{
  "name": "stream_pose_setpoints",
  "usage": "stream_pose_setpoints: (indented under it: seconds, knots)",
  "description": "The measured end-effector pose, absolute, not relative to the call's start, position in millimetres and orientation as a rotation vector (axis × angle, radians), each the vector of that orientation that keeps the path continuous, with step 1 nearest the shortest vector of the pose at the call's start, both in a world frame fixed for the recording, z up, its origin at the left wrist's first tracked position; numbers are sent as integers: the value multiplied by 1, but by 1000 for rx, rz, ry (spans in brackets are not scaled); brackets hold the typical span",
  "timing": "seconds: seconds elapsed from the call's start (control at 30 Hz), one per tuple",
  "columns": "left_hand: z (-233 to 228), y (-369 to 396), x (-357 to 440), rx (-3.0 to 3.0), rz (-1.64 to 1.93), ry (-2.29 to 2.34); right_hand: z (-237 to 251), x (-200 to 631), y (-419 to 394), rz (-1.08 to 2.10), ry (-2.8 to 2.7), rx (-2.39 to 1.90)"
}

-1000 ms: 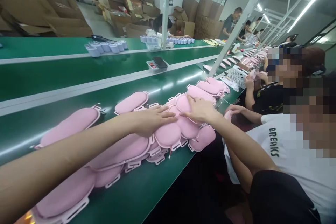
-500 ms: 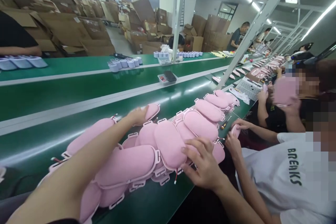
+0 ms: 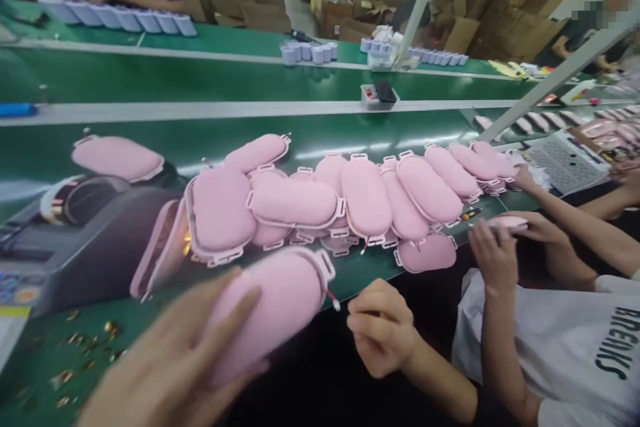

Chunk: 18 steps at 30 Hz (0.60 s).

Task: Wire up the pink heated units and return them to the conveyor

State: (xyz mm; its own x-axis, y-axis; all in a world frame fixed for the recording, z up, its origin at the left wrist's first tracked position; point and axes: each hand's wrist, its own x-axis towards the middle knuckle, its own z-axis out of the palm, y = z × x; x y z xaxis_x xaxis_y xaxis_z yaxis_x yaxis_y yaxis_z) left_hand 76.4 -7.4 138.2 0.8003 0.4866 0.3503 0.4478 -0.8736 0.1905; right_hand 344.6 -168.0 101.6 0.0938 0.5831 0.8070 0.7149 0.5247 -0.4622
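My left hand (image 3: pixel 185 347), blurred, is closed round a rounded pink pad (image 3: pixel 280 300) in front of the table edge. At the pad's far end are a pale slotted loop and a short red wire with a white connector (image 3: pixel 337 305). Right of that connector, apart from it, is my right hand (image 3: pixel 383 328) with its fingers curled in; nothing shows in them. Behind both hands lies a long heap of similar pink pads (image 3: pixel 295 201), overlapping one another. One more pad (image 3: pixel 120 157) lies off to the left, by a dark grey device (image 3: pixel 105 240).
Small brass-coloured parts (image 3: pixel 111 328) are scattered at the lower left. To the right, a co-worker's hands (image 3: pixel 495 250) hold a pink piece near a screwdriver (image 3: pixel 471 213). Lilac cups (image 3: pixel 120 19) and a clear box (image 3: pixel 379 97) stand farther back. A slanted post (image 3: pixel 565 73) rises at the right.
My left hand has brought a pink pad from behind the heap to the near side. My right hand has left the heap and curled its fingers. The view has swung left.
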Motion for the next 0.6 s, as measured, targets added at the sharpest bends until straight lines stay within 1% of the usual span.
stream_pose_setpoints:
  seconds: [0.03,0.1,0.17,0.23,0.3,0.37,0.47,0.6]
  knots:
    - [116,-33,62,2901,578,738,88,335,-164,-34,-1598,-1176]
    - [73,-58,49,2905,494,756,59,323,-158,219,-1606,-1366]
    - [39,-55,46,2861,438,749,35,319,-154,440,-1624,-1554]
    - [18,-42,43,2757,397,736,19,320,-150,581,-1663,-1627]
    - [11,-31,38,2613,354,780,12,323,-147,677,-1682,-1590]
    - [15,-26,35,2469,296,882,14,326,-144,708,-1706,-1519]
    - [30,-22,37,2288,200,976,24,329,-138,687,-1753,-1474]
    - [43,-11,43,2170,114,987,37,330,-128,659,-1773,-1460]
